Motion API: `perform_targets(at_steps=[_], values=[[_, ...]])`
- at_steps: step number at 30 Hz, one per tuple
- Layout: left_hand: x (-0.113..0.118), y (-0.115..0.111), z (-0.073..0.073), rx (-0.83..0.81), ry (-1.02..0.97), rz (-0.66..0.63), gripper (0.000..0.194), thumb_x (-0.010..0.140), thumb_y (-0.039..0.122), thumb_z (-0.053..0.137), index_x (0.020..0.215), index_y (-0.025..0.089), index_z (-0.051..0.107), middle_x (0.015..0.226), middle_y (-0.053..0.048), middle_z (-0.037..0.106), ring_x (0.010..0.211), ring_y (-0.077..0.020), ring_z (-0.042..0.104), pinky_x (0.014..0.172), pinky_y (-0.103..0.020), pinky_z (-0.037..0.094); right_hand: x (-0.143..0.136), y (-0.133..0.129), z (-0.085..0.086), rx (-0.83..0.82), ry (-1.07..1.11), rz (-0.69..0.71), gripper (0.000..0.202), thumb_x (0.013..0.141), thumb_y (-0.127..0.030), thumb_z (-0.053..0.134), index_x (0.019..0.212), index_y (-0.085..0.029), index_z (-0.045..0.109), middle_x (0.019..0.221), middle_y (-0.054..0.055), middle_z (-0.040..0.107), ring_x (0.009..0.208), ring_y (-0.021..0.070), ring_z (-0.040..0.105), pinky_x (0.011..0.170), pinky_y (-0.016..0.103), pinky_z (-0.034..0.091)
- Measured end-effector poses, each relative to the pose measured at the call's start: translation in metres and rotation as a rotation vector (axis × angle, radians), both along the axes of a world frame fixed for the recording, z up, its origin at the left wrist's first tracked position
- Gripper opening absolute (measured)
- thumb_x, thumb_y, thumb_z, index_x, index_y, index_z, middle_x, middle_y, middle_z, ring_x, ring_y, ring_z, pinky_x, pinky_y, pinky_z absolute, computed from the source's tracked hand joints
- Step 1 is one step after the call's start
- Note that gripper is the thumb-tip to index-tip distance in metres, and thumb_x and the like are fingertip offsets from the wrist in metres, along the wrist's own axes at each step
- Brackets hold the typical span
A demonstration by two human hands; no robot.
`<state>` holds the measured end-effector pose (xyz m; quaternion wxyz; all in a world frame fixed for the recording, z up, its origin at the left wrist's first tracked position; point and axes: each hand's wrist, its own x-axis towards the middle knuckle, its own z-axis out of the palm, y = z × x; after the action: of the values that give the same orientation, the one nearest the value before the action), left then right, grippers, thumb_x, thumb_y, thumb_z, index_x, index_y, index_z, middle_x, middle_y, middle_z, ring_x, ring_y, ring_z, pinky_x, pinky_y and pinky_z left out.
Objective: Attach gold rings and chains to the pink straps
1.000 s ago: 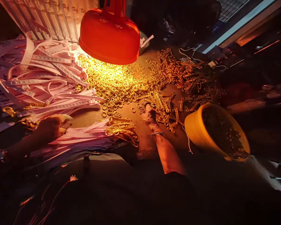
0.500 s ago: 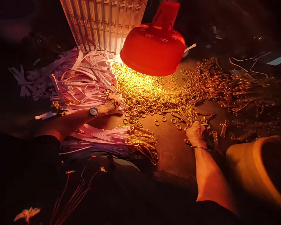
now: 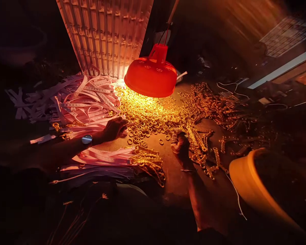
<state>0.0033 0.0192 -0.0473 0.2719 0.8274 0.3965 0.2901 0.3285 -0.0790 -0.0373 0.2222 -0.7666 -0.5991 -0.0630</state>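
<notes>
No text, label, brand, number or sign can be read anywhere here. The long white paper strips (image 3: 86, 102) carry rows of small marks (too fine and blurred to make out as letters). The round silver wristwatch (image 3: 87, 139) shows only a pale blank face. The tall white ribbed panel (image 3: 105, 34) bears faint repeated patterns, not legible as writing.

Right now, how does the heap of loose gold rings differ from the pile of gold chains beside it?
The loose gold rings are single round pieces; the gold chains are linked lengths. The rings lie directly under the red lamp and glow brightly, while the chains spread right into dimmer light. The left hand rests at the rings' edge; the right hand sits at the chains. Both are gold and lie on the table.
</notes>
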Motion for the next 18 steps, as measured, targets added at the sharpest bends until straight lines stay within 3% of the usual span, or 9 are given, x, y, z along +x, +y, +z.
perform_targets(at_steps=[3, 6, 8, 11, 15, 18], values=[[-0.007, -0.03, 0.004, 0.149, -0.014, -0.007, 0.036, 0.089, 0.03, 0.051, 0.119, 0.015, 0.065, 0.094, -0.013, 0.062, 0.082, -0.0221, 0.055, 0.076, -0.034, 0.043, -0.062, 0.004, -0.003, -0.064, 0.158, 0.37, 0.026, 0.085, -0.024, 0.044, 0.103, -0.016, 0.061, 0.073, 0.007, 0.061, 0.067, 0.0183, 0.057, 0.066, 0.03, 0.046], [-0.009, -0.042, 0.0, 0.018, -0.05, 0.047, 0.025, 0.085, 0.029, 0.057, 0.103, 0.015, 0.067, 0.083, -0.009, 0.062, 0.074, -0.0186, 0.055, 0.069, -0.029, 0.042, -0.113, 0.013, -0.01, -0.121, 0.345, 0.589, 0.023, 0.089, -0.029, 0.042, 0.102, -0.017, 0.058, 0.078, 0.007, 0.064, 0.071, 0.017, 0.06, 0.067, 0.028, 0.047], [-0.007, -0.037, -0.005, -0.246, -0.051, -0.005, 0.014, 0.079, 0.028, 0.061, 0.08, 0.015, 0.063, 0.066, -0.003, 0.054, 0.06, -0.014, 0.049, 0.058, -0.025, 0.037, -0.135, 0.021, -0.016, -0.128, 0.482, 0.625, 0.022, 0.09, -0.029, 0.043, 0.102, -0.016, 0.056, 0.085, 0.009, 0.066, 0.077, 0.0165, 0.062, 0.072, 0.028, 0.049], [-0.003, -0.018, -0.009, -0.673, -0.111, -0.183, 0.022, 0.068, 0.029, 0.067, 0.061, 0.016, 0.051, 0.052, 0.003, 0.044, 0.048, -0.0086, 0.039, 0.049, -0.022, 0.03, -0.147, 0.035, -0.024, -0.168, 0.687, 0.627, 0.022, 0.089, -0.03, 0.044, 0.102, -0.016, 0.055, 0.09, 0.008, 0.065, 0.081, 0.0154, 0.062, 0.077, 0.029, 0.05], [0.005, 0.004, -0.01, -0.86, -0.251, -0.229, 0.028, 0.056, 0.03, 0.073, 0.057, 0.016, 0.049, 0.049, 0.005, 0.042, 0.047, -0.0061, 0.034, 0.046, -0.021, 0.023, -0.141, 0.045, -0.026, -0.209, 0.824, 0.604, 0.016, 0.086, -0.025, 0.044, 0.098, -0.016, 0.052, 0.083, 0.004, 0.06, 0.072, 0.0119, 0.056, 0.068, 0.024, 0.048], [0.008, 0.008, -0.009, -1.035, -0.332, -0.303, 0.032, 0.054, 0.036, 0.077, 0.064, 0.015, 0.056, 0.057, 0.001, 0.051, 0.052, -0.0083, 0.042, 0.049, -0.021, 0.029, -0.132, 0.05, -0.019, -0.228, 0.737, 0.602, 0.016, 0.089, -0.02, 0.038, 0.1, -0.018, 0.05, 0.083, 0.002, 0.058, 0.069, 0.0096, 0.052, 0.065, 0.022, 0.046]])
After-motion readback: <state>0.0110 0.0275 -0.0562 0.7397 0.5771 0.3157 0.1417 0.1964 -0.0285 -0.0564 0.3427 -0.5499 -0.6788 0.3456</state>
